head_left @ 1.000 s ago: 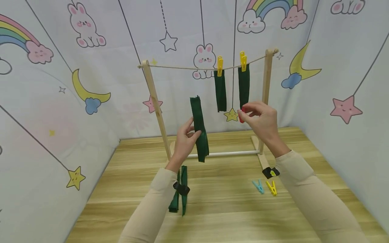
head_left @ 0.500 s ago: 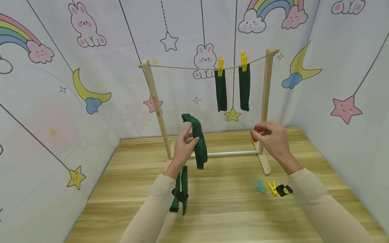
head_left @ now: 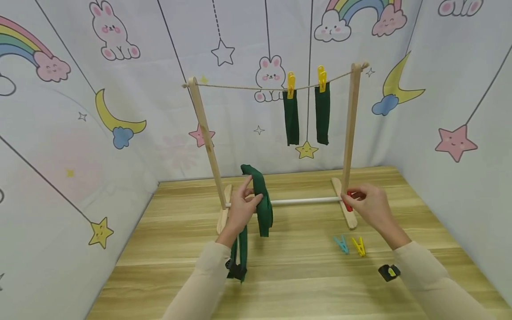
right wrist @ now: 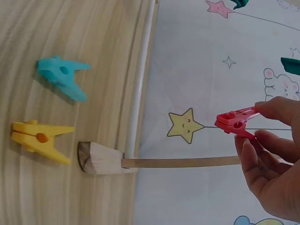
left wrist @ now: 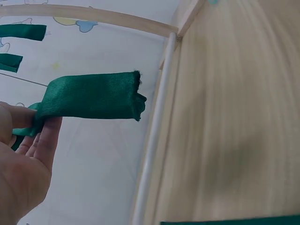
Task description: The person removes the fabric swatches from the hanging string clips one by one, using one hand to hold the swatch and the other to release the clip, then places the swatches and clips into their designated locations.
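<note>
Between thumb and fingers, my left hand point(head_left: 242, 205) pinches a dark green cloth strip point(head_left: 262, 195), whose top end flops over to the left. The left wrist view shows its ragged end point(left wrist: 112, 96) sticking out past the fingers. My right hand point(head_left: 370, 202) holds a red clothespin point(right wrist: 234, 119) by its handles, beside the foot of the rack's right post. Two green strips point(head_left: 291, 120) hang from the rope line point(head_left: 240, 87), each under a yellow clothespin point(head_left: 290, 85). More green strips point(head_left: 244, 249) lie on the table below my left forearm, partly hidden by it.
On the table point(head_left: 304, 284), a blue clothespin point(head_left: 341, 244) and a yellow clothespin point(head_left: 358, 246) lie below my right hand. The wooden rack has a left post point(head_left: 207, 142), a right post point(head_left: 351, 129) and a white crossbar point(head_left: 306, 201). A patterned curtain point(head_left: 168, 146) stands behind.
Both hands have come down, the right one also moving right with the red clothespin, away from the hanging strips. The top of the held strip, upright before, has flopped over.
</note>
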